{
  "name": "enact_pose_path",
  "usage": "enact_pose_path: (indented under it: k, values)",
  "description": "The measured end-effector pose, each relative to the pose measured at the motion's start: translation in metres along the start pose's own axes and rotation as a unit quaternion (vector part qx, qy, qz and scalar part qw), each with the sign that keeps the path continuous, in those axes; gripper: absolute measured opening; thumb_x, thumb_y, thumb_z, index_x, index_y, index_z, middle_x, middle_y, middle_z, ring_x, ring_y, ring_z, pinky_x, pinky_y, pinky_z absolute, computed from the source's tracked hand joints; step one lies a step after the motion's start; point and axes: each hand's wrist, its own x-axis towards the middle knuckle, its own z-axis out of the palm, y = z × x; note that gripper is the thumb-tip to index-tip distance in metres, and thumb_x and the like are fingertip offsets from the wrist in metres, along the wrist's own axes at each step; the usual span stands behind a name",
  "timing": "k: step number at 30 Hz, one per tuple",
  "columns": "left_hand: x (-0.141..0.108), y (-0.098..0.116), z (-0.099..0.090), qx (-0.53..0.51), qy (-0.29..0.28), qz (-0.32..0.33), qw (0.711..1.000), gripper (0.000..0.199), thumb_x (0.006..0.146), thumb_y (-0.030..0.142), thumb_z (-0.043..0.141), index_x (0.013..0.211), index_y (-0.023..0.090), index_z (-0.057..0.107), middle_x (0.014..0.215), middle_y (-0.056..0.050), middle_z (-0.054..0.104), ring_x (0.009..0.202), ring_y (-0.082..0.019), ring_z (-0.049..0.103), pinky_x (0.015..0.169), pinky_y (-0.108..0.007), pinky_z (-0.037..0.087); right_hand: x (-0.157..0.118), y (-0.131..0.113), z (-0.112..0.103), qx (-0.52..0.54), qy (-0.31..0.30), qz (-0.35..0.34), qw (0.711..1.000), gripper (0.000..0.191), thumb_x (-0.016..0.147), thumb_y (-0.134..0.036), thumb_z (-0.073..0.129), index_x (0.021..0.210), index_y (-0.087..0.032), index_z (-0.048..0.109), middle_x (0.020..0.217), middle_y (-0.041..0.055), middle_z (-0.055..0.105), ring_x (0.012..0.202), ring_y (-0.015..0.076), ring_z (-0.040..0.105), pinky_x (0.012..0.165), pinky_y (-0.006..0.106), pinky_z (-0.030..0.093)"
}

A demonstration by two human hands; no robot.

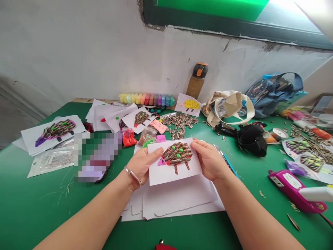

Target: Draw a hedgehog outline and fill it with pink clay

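Between my two hands is a white card (156,175) bearing a hedgehog (179,152) made of striped sunflower seeds, with a pink head, green dots and brown legs. My left hand (143,161) is closed on the card's left edge, thumb on top. At the upper right edge, my right hand (209,158) pinches the card the same way. The card is held above a stack of white paper (179,198) on the green table. Just beyond it lie small packets of coloured clay, among them a red one (128,138).
More seed hedgehog cards (57,130) lie at left and back. A seed pile (179,121), a row of coloured clay (147,99) and a bottle (197,81) stand toward the wall. Bags (275,92), a black strap (251,139) and a magenta device (293,189) are at right.
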Motion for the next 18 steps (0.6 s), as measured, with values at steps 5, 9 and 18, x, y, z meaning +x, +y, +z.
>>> enact_pose_path:
  k: [5,9,18]
  values:
    - [0.0006,0.0009,0.0016,0.012,0.034,-0.003,0.999,0.012,0.076,0.008,0.070,0.088,0.004,0.071,0.083,-0.019,0.074,0.068,-0.027,0.072,0.067,-0.038,0.061,-0.0024,-0.0005,0.0029,0.020,-0.025,0.012,0.999,0.016,0.072,-0.036,0.075,0.074,-0.022,0.068,0.061,-0.0036,0.062,0.065,0.0149,0.057,0.066,0.027,0.043]
    - [0.0029,-0.0002,-0.0012,0.025,0.049,-0.002,0.998,0.011,0.078,0.011,0.071,0.088,0.005,0.071,0.083,-0.018,0.074,0.066,-0.027,0.072,0.065,-0.038,0.061,-0.0032,-0.0006,0.0040,0.021,-0.027,0.019,0.999,0.016,0.072,-0.036,0.075,0.074,-0.023,0.067,0.056,-0.0049,0.059,0.054,0.0130,0.051,0.055,0.026,0.039]
    - [0.0015,0.0002,-0.0036,-0.006,-0.003,0.003,1.000,0.026,0.082,0.028,0.071,0.097,0.006,0.069,0.088,-0.019,0.074,0.074,-0.029,0.073,0.069,-0.039,0.061,-0.0034,-0.0031,0.0023,0.033,-0.022,0.026,0.999,0.018,0.070,-0.035,0.077,0.076,-0.022,0.067,0.066,-0.0008,0.068,0.062,0.0172,0.060,0.056,0.027,0.042]
